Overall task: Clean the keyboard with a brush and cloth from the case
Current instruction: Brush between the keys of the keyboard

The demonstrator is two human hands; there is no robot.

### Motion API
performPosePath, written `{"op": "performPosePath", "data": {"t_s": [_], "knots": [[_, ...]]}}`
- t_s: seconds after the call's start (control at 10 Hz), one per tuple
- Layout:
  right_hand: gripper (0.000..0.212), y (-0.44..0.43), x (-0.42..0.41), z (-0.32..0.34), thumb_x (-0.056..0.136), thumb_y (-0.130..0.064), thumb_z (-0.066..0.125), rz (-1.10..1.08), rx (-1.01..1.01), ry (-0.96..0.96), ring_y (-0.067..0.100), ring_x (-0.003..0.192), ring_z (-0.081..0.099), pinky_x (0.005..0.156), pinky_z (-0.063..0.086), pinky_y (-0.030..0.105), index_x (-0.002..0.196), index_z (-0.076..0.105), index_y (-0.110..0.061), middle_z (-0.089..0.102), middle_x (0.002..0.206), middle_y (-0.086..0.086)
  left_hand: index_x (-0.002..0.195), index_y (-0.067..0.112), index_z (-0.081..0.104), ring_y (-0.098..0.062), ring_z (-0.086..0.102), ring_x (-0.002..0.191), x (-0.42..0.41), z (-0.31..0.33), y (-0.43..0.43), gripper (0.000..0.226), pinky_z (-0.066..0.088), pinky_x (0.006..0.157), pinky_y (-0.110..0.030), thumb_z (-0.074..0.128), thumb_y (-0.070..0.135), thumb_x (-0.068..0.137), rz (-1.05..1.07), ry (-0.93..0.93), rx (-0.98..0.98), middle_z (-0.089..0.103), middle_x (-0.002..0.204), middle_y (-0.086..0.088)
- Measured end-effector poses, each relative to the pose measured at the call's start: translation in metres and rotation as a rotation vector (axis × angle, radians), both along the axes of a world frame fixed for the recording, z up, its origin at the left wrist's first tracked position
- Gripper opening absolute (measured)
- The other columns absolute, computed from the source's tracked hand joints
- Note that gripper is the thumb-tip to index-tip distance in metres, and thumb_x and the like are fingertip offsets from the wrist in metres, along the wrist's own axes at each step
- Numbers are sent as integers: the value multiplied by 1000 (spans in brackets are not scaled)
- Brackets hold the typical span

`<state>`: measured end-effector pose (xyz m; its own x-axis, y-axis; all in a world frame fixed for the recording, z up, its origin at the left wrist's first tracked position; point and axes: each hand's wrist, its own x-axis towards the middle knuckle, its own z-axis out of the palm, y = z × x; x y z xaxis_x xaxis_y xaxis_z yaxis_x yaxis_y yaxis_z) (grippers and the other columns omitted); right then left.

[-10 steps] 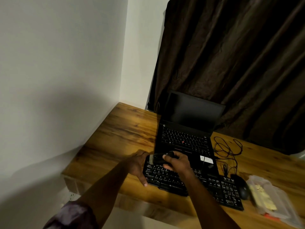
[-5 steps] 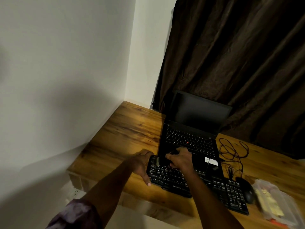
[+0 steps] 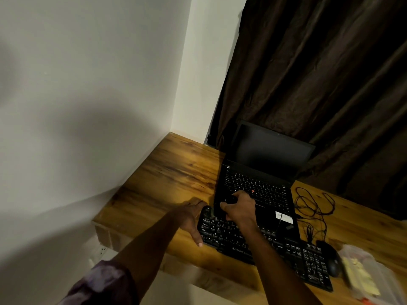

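Huge dark brown curtain (image 3: 319,73) across the back, hanging right behind everything. Under it, wood-grain worktop (image 3: 171,177) tucked into a white corner. Open black laptop (image 3: 264,150) on top, screen dark, backed up against the curtain. Black full-size keyboard (image 3: 286,249) just in front, far edge touching or slightly under the laptop's front lip, can't say which. Some pale branding on its near edge, too smeared to read, sorry.

Past the keyboard's right end: clear plastic case (image 3: 384,274), blurry, lying flat, with a folded yellow cloth (image 3: 359,276) inside. Tiny orange bit (image 3: 365,301) at the bottom edge of view, no clue what.

Left hand (image 3: 191,216) at the keyboard's left end, thumb stretched straight down that side, other fingers bent at the far-left corner. Can't tell if actually gripping or just bracing. Right hand (image 3: 241,211) above the top-left keys, right at the laptop's front-left corner, fingers curled tight around a small dark brush (image 3: 231,198). Only a rounded black end poking out between thumb and forefinger, bristles not visible.

Black mouse (image 3: 331,259) just beside the keyboard's right end, case on its other side. Loose black cable (image 3: 312,205) looped on the worktop behind it. White sticker (image 3: 284,217) on the laptop's palm rest, print unreadable. Red pointing nub (image 3: 253,191) mid-keys, just past the right knuckles.
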<state>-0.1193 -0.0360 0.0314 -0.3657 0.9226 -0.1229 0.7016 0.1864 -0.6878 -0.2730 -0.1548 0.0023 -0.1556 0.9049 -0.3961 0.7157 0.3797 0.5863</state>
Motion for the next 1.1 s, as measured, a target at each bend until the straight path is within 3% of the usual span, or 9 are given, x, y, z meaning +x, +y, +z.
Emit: {"op": "performPosePath", "data": {"t_s": [0.1, 0.3, 0.5, 0.6, 0.7, 0.8, 0.9, 1.0, 1.1], "knots": [[41, -3, -5, 5, 76, -19, 83, 13, -100, 57, 16, 52, 70, 51, 60, 28, 108, 58, -12, 69, 95, 9, 159, 21, 11, -30, 12, 151, 1, -6, 3, 129, 18, 123, -45, 93, 40, 62, -28, 28, 13, 12, 165, -8], [47, 9, 12, -5, 74, -21, 84, -18, 8, -57, 18, 60, 70, 50, 60, 29, 114, 60, -17, 58, 112, 11, 158, 22, 16, -28, 22, 148, 0, -4, 6, 120, 25, 120, -40, 92, 33, 65, -33, -23, 28, 21, 162, -6], [35, 9, 14, 6, 75, -12, 84, 6, -161, 80, 19, 56, 71, 49, 59, 27, 103, 63, -15, 69, 98, 13, 158, 17, 15, -31, 23, 148, 4, -7, 10, 123, 26, 119, -41, 94, 32, 63, -62, 55, 25, 21, 161, -9], [35, 11, 24, -2, 77, -14, 83, -1, -106, 45, 16, 57, 69, 48, 56, 23, 108, 66, -14, 68, 93, 6, 157, 18, 15, -31, 21, 148, 4, -11, 12, 129, 26, 120, -43, 95, 38, 58, -88, 77, 15, 19, 161, -8], [48, 16, 30, -7, 73, -27, 85, -5, 35, -25, 23, 79, 71, 66, 63, 34, 117, 65, -28, 57, 112, 3, 158, 25, 6, -30, 17, 149, 4, -14, 13, 145, 28, 119, -45, 96, 51, 48, -112, 115, -1, 11, 162, -1], [46, 16, 28, -3, 74, -26, 85, 14, 27, 4, 25, 77, 72, 64, 63, 35, 116, 67, -29, 56, 110, 8, 158, 31, -2, -32, 13, 150, 5, -16, 16, 154, 29, 119, -48, 95, 58, 41, -131, 155, -47, 4, 163, 3], [46, 17, 31, -4, 74, -21, 86, -4, -35, 46, 18, 63, 72, 51, 59, 26, 116, 68, -25, 62, 117, 16, 158, 32, -1, -32, 13, 149, 4, -18, 18, 154, 31, 117, -50, 94, 60, 39, -145, 175, -53, 5, 162, 3], [51, 20, 43, -7, 73, -26, 86, -63, 17, -7, 18, 68, 72, 54, 60, 26, 119, 65, -28, 63, 117, 14, 158, 29, 2, -32, 15, 148, 4, -19, 18, 153, 31, 118, -48, 94, 58, 41, -154, 188, -44, 6, 162, 0], [51, 17, 49, -1, 75, -27, 84, -72, 121, -66, 20, 88, 67, 70, 62, 36, 122, 64, -26, 56, 117, 3, 159, 27, 4, -32, 17, 148, 4, -19, 19, 151, 31, 118, -46, 95, 56, 43, -159, 174, -33, 8, 161, -1]]}}
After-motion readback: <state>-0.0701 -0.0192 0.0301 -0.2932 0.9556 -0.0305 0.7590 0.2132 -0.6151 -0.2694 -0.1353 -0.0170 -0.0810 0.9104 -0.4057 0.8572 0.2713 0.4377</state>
